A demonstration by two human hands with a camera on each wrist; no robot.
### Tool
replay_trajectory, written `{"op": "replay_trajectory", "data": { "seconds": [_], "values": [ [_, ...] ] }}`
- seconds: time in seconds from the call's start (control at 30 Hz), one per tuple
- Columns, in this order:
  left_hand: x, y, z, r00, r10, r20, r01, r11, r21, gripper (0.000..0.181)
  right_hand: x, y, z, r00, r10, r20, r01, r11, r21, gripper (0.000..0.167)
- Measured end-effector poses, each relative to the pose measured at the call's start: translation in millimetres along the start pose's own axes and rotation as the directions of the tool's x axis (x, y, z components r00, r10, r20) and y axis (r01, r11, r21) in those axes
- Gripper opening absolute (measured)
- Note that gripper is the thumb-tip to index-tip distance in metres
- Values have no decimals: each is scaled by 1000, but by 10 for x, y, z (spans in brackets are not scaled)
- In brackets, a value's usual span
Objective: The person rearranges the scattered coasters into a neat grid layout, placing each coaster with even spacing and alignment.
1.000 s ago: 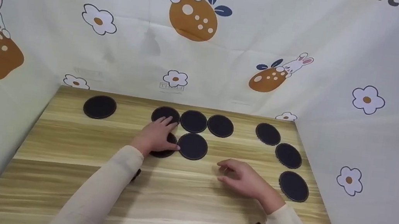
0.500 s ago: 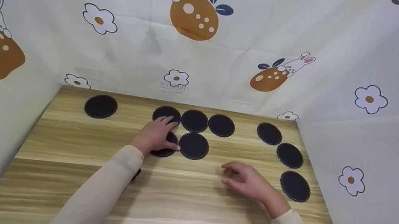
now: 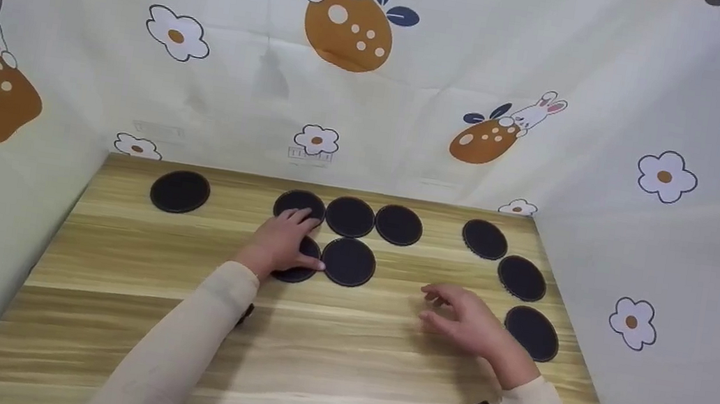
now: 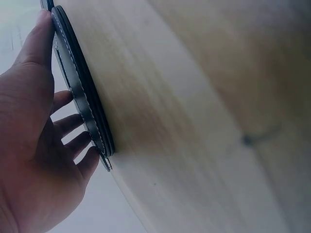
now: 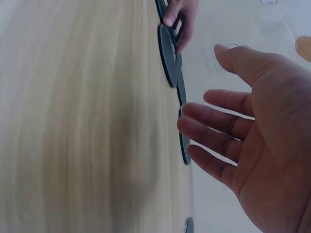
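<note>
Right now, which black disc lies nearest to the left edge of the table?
The lone disc near the back left corner of the table; the middle group and right group both lie farther right.

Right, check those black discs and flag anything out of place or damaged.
The lone disc at the far left of the table looks odd, set apart from the central cluster. Nothing appears spilled or damaged, though the left hand partly hides two discs in that cluster.

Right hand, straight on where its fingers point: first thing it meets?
Likely the right-side dark disc of the near pair, going by the head view. The right hand looks raised, so it might pass over; height unclear.
</note>
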State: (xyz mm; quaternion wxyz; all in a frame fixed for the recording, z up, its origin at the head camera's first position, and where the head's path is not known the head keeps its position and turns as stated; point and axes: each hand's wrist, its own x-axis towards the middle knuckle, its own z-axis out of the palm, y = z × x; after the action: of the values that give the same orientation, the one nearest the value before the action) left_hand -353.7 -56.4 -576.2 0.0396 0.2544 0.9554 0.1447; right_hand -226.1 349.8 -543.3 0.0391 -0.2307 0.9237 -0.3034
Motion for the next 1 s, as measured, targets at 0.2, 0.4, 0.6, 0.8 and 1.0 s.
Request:
{"op": "replay_trajectory", "data": {
  "seconds": [0.2, 0.4, 0.6, 0.8, 1.0],
  "values": [
    [-7, 15, -7, 1000, -10, 0, 10, 1000, -11, 103, -146, 235, -213, 983, 97, -153, -127, 971, -205, 48],
    [4, 28, -9, 1000, -28, 9, 28, 999, -16, 103, -394, 471, -510, 947, 241, -211, -298, 904, -305, 71],
    [17, 31, -5, 999, -32, 10, 32, 999, -14, 103, -611, 673, -732, 910, 400, -115, -415, 856, -309, 93],
    [36, 21, 21, 1000, -23, 7, 23, 1000, 0, 105, -765, 822, -831, 890, 451, -72, -449, 838, -311, 106],
    [46, 18, 39, 999, -33, 17, 33, 999, -18, 106, -859, 870, -852, 874, 485, -42, -478, 838, -263, 110]
  ]
}}
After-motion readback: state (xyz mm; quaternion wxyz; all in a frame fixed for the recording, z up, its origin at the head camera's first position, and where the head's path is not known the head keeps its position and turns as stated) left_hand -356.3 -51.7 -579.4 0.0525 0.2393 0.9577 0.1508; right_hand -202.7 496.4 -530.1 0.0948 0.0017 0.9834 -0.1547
